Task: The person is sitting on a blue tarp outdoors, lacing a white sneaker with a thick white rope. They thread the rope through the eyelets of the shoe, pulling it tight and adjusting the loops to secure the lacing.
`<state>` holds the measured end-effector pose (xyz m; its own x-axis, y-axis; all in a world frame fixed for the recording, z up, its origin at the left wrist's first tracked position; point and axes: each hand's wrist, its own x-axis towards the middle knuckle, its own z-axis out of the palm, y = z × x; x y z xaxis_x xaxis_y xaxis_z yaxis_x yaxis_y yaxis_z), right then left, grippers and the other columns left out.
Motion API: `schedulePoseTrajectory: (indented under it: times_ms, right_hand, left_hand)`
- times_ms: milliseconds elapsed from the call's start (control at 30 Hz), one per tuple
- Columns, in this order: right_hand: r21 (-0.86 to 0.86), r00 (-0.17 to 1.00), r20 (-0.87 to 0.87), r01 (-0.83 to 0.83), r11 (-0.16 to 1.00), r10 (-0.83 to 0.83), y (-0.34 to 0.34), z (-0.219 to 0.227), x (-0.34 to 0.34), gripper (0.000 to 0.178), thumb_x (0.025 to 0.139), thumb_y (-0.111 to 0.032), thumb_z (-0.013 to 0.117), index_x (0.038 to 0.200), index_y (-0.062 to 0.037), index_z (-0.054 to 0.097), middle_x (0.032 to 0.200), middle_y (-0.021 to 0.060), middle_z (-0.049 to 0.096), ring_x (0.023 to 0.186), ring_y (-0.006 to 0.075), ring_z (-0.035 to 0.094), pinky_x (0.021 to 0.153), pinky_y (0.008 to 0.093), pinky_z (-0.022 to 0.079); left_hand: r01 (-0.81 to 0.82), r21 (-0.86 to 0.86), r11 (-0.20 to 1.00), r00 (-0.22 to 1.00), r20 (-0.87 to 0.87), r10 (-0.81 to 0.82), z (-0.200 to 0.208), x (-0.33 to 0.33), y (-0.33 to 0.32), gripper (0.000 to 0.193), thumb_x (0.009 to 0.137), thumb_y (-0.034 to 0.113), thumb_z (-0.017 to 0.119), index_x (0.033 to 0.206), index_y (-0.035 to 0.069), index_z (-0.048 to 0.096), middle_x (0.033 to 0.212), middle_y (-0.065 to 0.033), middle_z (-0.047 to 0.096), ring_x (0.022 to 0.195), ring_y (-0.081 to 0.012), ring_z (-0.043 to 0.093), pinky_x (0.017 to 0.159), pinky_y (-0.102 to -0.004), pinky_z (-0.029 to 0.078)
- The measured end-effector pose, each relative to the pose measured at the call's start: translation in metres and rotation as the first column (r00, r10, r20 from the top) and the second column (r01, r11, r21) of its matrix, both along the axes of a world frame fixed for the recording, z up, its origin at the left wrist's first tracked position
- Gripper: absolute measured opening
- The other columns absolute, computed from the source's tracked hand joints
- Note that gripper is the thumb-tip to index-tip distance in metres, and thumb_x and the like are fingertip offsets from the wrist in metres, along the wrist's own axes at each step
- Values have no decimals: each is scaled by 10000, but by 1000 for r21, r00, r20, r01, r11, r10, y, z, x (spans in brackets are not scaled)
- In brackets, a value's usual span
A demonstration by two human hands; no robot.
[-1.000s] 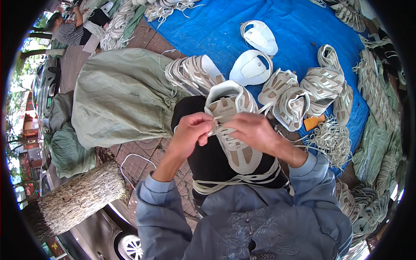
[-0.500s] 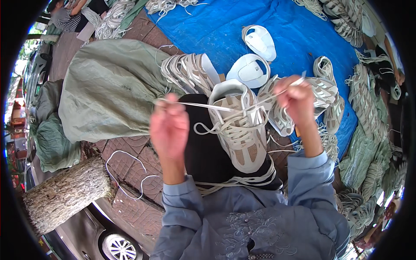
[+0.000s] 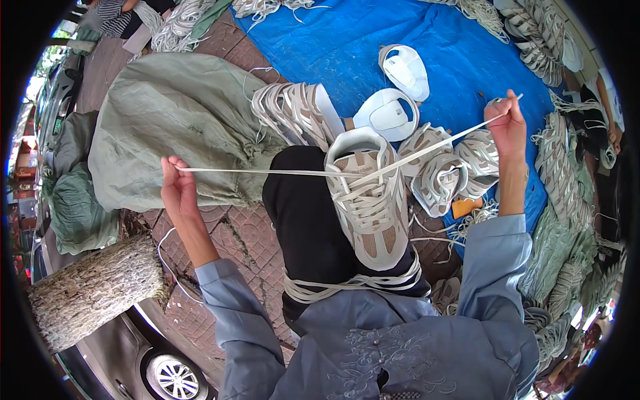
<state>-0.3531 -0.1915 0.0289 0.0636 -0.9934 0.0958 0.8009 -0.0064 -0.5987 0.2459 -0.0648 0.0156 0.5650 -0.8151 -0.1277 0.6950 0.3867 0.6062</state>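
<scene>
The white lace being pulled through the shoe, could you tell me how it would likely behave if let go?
The lace looks floppy: it runs straight only while the left hand and right hand pull it taut. Flat and thin, it is probably very light. Released, it would likely sag over the shoe.

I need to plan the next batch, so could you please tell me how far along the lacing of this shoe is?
Most of it looks done: the lace already crisscrosses the front of the beige shoe on the lap. In hand now, the left hand and right hand each pull one end of the lace taut, out to the sides. The top near the collar is not yet tied. More shoes lie on the blue tarp.
</scene>
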Motion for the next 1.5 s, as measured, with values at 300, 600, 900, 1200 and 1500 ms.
schedulePoseTrajectory:
  times_ms: [300, 600, 900, 1200, 1500]
  right_hand:
    - [-436, 64, -830, -694, 573, -554, 93, 1, 203, 71, 630, -111, 641, 687, -91, 604, 785, 7, 595, 831, 169, 541, 749, 297, 411]
    - [-405, 278, -913, -529, 746, -298, 116, -1, 188, 97, 609, -106, 648, 670, -94, 573, 799, 7, 575, 766, 196, 546, 708, 321, 423]
    - [-430, 208, -901, -539, 724, -379, 117, -2, 194, 65, 630, -102, 637, 661, -92, 580, 838, 12, 584, 759, 207, 556, 700, 332, 434]
    - [-411, 157, -906, -544, 731, -393, 120, 2, 200, 66, 619, -113, 631, 651, -86, 581, 743, 25, 569, 726, 209, 558, 680, 339, 432]
    - [-406, 242, -914, -578, 708, -326, 121, -5, 196, 92, 631, -139, 639, 681, -65, 618, 650, 32, 551, 659, 189, 554, 624, 323, 432]
  left_hand:
    - [266, 518, 813, 512, 638, -575, 25, -176, 1, 229, 828, 22, 484, 1049, -15, 533, 744, -58, 576, 547, -71, 487, 467, -189, 379]
    - [234, 550, 802, 480, 652, -587, 14, -214, 23, 169, 791, 14, 562, 957, 7, 596, 771, -66, 636, 664, -76, 585, 592, -196, 455]
    - [16, 334, 942, -124, 936, -330, 4, -228, 29, 38, 741, 25, 573, 753, 58, 556, 692, -78, 584, 591, -261, 580, 490, -331, 453]
    - [60, 159, 985, -540, 836, -102, 1, -238, 34, 171, 634, 15, 568, 787, 33, 496, 666, -83, 479, 578, -222, 541, 470, -311, 450]
    - [146, 331, 932, -874, 484, -35, 20, -237, 24, 179, 640, 120, 575, 779, 18, 526, 567, -67, 494, 530, -201, 554, 451, -283, 448]
